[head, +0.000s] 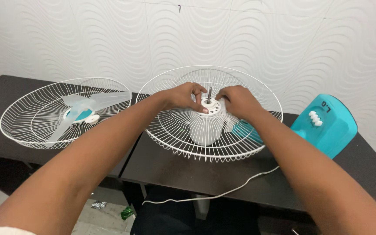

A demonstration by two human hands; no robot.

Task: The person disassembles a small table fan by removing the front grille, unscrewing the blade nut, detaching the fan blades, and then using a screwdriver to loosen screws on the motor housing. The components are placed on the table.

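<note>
nearest, two bare forearms reaching in from the bottom corners and meeting over the middle of a dark table (188, 174), with a white power cord (223, 191) trailing across its front edge and bits of green and silver scrap on the floor below. further in, the left hand (183, 96) curled narrow, fingertips pinched on the rim of a white perforated motor cap (208, 106); the right hand (236, 101) closed likewise on the cap's far side, though whether holding a small fastener or just the rim, cannot tell. between them, a short metal shaft (209, 93) standing upright from the cap's centre. below that, the white motor housing (204, 128) poking up through the centre of the rear wire guard (170, 139), itself resting tilted on the table. by the look of it, the step in hand: seating or fixing the guard around the motor neck. next move, as a judgement: a steady turning pinch from both sides, keeping the guard centred on the shaft. off to the left, a second wire guard (27, 130) cradling a translucent fan blade (81, 109) with a teal hub. to the right, the teal fan base (327, 126) with white buttons, against the wavy white wall (283, 39).
</note>
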